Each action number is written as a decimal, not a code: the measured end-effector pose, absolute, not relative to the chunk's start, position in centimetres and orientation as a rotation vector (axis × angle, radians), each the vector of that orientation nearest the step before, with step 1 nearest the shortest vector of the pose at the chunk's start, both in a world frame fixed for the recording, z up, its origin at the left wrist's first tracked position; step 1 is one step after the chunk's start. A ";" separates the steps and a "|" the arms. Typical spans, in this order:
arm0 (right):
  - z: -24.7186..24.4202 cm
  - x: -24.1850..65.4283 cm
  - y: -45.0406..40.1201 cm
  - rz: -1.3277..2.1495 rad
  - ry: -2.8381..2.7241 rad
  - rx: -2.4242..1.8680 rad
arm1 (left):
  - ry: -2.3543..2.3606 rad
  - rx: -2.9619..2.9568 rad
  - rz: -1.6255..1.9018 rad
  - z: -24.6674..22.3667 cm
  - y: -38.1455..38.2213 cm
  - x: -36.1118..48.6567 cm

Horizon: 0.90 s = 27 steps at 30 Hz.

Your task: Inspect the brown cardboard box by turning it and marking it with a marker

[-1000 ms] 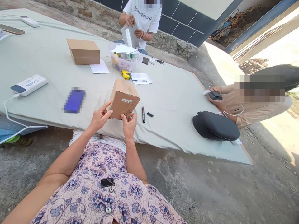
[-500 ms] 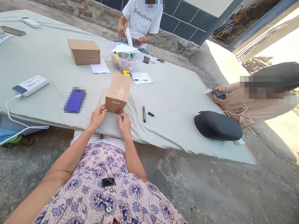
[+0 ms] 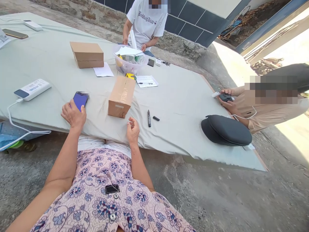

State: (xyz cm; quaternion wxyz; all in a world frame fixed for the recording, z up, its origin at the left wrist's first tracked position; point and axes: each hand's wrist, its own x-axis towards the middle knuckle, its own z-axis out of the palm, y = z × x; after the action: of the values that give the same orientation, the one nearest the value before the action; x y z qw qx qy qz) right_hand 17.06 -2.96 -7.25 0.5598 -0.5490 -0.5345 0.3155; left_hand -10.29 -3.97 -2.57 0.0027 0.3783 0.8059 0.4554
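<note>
Head view — left hand [image 3: 74, 115] clasping phone [image 3: 80, 101], right hand [image 3: 133, 130] cupped, carton [image 3: 121, 93], papers [image 3: 126, 50] in basin [image 3: 132, 68]

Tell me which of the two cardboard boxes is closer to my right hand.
The taped box, ahead and left of your right hand, with pale printing on its near end. The other box sits farther back, left of the basin.

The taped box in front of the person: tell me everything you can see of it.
The box is brown, apparently cardboard, and closed. Shiny tape with faint print runs along its top seam. The near end bears a pale printed pattern and dark marks by its lower right corner; they are too small to read. It sits flat on the cloth, long side running away from the person, between the phone and the marker, in no one's grip.
</note>
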 end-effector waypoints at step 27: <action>-6.7 16.0 -3.7 0.835 -1.198 -1.155 | 2.334 1.032 1.382 -4.9 -1.8 -13.9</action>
State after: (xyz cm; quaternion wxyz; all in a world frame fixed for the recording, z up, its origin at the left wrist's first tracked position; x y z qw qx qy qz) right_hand 16.02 -3.67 -6.65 0.5971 -0.4977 -0.5162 0.3597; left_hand -13.91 -1.75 -4.86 0.1194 0.3530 0.7986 0.4727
